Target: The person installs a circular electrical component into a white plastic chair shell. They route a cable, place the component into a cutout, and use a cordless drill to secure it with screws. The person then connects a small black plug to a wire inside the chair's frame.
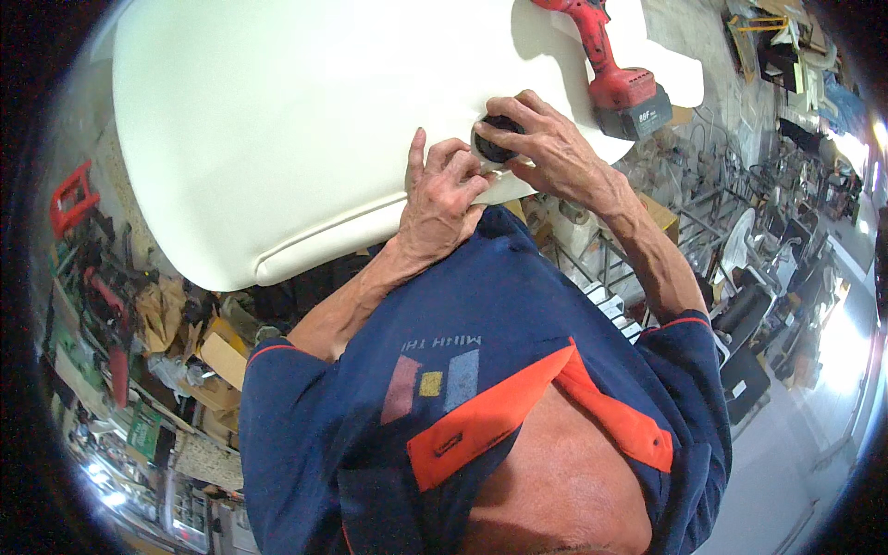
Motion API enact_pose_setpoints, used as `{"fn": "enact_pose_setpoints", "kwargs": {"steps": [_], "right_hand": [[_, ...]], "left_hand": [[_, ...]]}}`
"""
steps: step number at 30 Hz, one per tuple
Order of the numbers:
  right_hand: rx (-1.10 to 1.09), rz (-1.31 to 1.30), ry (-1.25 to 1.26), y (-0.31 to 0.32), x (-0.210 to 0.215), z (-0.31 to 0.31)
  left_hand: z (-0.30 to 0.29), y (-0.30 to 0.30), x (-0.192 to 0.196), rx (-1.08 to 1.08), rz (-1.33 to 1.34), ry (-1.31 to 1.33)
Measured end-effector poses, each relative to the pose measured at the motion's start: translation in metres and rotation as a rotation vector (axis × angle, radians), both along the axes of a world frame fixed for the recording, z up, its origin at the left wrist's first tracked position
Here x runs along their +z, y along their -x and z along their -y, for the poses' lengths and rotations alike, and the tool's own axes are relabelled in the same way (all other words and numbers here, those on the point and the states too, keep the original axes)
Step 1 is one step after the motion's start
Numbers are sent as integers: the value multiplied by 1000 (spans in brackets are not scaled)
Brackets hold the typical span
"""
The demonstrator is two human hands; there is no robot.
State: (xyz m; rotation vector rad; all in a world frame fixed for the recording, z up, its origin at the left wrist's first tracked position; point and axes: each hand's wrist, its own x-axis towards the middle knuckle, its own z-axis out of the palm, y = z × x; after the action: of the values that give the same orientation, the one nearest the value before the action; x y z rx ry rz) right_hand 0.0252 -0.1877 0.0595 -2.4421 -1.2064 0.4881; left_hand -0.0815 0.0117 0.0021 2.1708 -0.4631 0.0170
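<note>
Right now the right hand (546,139) clamps its fingers around a black round knob (493,141) at the white panel's (296,129) edge, while the left hand (444,194) presses half-curled fingertips onto the panel beside it; red cordless drill (615,65) lies above.

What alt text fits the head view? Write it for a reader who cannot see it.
Two bare hands work at the near edge of a large white moulded panel: the right hand grips a small round black part, the left hand pressed beside it. A red cordless drill lies on the panel, above cluttered workshop shelves.
</note>
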Motion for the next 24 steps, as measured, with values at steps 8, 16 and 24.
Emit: {"fn": "enact_pose_setpoints", "kwargs": {"steps": [8, 16, 24], "right_hand": [[-14, 10, 11, -2, -3, 3], [-215, -13, 79, 14, -2, -3], [-378, 53, 158, 30, -7, -16]], "left_hand": [[1, 0, -1, 15, -1, -4], [3, 0, 0, 25, 6, -34], [3, -1, -1, 26, 5, -26]]}}
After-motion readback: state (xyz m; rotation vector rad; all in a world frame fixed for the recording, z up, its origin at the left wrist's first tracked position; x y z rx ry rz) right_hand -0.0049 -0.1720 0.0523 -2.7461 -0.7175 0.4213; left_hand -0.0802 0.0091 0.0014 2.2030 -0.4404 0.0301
